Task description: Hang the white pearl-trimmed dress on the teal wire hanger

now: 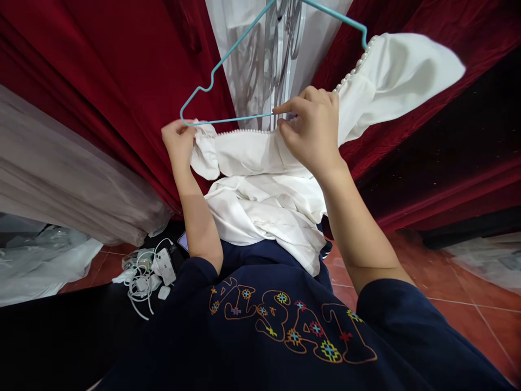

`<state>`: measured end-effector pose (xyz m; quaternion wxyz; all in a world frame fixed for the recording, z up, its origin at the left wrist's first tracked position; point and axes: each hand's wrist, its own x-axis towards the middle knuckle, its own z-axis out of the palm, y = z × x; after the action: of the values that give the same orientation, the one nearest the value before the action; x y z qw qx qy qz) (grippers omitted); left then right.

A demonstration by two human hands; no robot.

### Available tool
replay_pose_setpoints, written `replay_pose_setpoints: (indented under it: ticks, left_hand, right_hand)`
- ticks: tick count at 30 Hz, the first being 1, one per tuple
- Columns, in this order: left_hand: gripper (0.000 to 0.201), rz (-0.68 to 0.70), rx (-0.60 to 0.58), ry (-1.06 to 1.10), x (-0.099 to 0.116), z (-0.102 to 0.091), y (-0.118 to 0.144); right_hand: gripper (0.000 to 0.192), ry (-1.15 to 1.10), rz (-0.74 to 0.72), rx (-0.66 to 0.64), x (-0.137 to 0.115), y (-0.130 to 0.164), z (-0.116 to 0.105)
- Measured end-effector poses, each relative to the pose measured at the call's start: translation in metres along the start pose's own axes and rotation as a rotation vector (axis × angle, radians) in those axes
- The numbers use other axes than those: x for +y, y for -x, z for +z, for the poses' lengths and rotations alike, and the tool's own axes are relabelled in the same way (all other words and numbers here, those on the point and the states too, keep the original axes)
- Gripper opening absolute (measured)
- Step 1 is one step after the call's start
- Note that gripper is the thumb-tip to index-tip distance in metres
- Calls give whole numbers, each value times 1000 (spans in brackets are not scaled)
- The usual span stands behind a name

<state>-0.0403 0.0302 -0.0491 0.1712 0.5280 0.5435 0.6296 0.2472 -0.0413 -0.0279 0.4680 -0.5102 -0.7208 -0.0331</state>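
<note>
Grip: left hand (178, 138) closed on left end of teal hanger (228, 81) together with garment edge; right hand (311, 130) pinching white garment (260, 179) and hanger bar between thumb and fingertips. Garment held up mid-scene, draped toward lap, pearl-trimmed edge along bar, one part flung far right. To do well: keep bar level, feed trim evenly, avoid snagging pearls. Both forearms raised, elbows bent, wrists tipped inward. Red curtain (122, 70) behind; tangled chargers (150, 271) on floor, near left.

hanger (228, 81): I lose its hook past the top edge
garment (264, 184): lower part drops behind my shirt (285, 326)
right hand (313, 133): fingertips buried in cloth
chargers (150, 271): tangled, too small for me to count
</note>
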Motion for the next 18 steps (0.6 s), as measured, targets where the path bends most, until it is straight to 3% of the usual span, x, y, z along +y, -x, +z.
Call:
replay_pose_setpoints:
  ticks: [2,5,8,11,15,18]
  left_hand:
    - [16,-2,-149,68,-5,3,13]
    - [8,121,-325,242,-1,12,25]
    - [35,202,-412,413,8,26,33]
    - [58,231,-356,573,15,42,44]
    - [55,245,-229,674,17,59,57]
    - [50,262,-204,705,17,64,55]
  right_hand:
    - [10,-59,6,19,4,-1,3]
    - [14,-88,4,41,7,-1,6]
    - [22,-80,-17,63,6,1,8]
    - [26,-56,-55,73,4,7,9]
    - [22,-3,-135,81,6,7,4]
    - [12,34,-163,344,24,-7,-4]
